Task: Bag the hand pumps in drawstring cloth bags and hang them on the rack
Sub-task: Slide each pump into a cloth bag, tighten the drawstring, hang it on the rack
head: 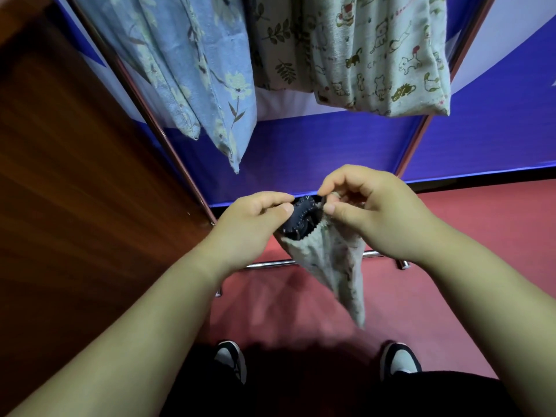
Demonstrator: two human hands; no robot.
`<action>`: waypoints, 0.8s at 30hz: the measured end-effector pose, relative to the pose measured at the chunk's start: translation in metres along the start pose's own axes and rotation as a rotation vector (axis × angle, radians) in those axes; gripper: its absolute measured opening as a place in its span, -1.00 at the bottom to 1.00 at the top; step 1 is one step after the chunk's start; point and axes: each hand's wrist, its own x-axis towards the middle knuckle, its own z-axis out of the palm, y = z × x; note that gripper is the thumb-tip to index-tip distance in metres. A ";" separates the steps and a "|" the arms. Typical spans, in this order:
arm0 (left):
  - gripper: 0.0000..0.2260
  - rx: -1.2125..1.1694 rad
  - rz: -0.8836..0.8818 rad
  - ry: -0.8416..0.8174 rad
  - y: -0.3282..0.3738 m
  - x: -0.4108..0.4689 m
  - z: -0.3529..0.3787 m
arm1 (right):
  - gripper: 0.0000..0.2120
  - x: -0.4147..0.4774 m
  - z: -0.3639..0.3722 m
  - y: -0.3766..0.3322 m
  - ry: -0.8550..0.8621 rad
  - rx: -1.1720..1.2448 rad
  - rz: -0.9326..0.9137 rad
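A small pale printed drawstring bag (331, 266) hangs between my hands at the centre of the head view. The dark ribbed end of a hand pump (301, 219) sticks out of its gathered mouth. My left hand (252, 224) pinches the left side of the bag's mouth beside the pump. My right hand (370, 215) pinches the right side of the mouth, fingers curled over it. The rest of the pump is hidden inside the cloth. Above, three cloth bags hang from the rack: a blue floral one (192, 70), a leaf-print one (276, 40) and a cat-print one (382, 55).
The rack's chrome legs (168, 145) slant down at left and right, with a low bar (270, 264) near the red floor (466, 224). A brown wooden panel (69, 176) stands at left. A blue banner (316, 152) lies behind the rack. My shoes (231, 359) are below.
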 end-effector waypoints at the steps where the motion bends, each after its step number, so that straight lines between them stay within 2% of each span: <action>1: -0.66 0.031 0.009 -0.010 0.002 -0.001 0.000 | -0.81 0.000 0.001 -0.002 -0.020 0.031 0.014; 4: -0.53 0.091 0.060 -0.047 0.009 -0.006 0.003 | -0.83 0.000 0.003 -0.006 -0.067 0.132 0.044; 6: -0.53 0.073 0.108 -0.077 0.011 -0.009 0.008 | -0.84 0.000 0.002 -0.009 -0.083 0.186 0.044; 11: -0.66 0.154 0.141 -0.026 0.014 -0.009 0.017 | -0.84 -0.001 -0.005 -0.018 -0.123 0.231 0.050; 15: -0.90 0.201 0.174 -0.088 0.016 -0.007 0.017 | -0.82 -0.001 -0.008 -0.021 -0.165 0.278 0.098; 17: -0.95 0.192 0.142 -0.106 0.016 -0.006 0.013 | -0.79 -0.001 -0.009 -0.019 -0.183 0.284 0.119; 20: -0.91 0.114 0.064 -0.185 0.014 -0.006 0.008 | -0.78 -0.003 -0.011 -0.014 -0.224 0.187 0.148; 24: -0.89 0.143 0.010 -0.264 0.014 -0.006 0.003 | -0.75 -0.005 -0.010 -0.011 -0.230 -0.037 0.070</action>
